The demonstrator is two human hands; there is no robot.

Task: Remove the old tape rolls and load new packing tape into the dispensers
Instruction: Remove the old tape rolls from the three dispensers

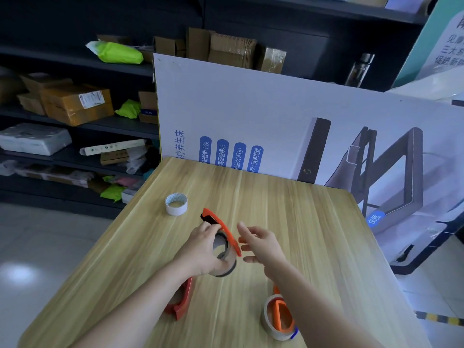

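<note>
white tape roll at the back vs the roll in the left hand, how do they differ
The white tape roll lies flat on the table, untouched; the held roll is tilted on edge, gripped by the left hand. The white tape roll is loose; the held roll sits against an orange dispenser. Both are hollow rings.

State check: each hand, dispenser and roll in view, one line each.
left hand: grips held roll
right hand: open, empty
orange dispenser: on the held roll
white roll: on table, untouched
red dispenser: lying on table
second orange dispenser: lying on table, loaded
</note>
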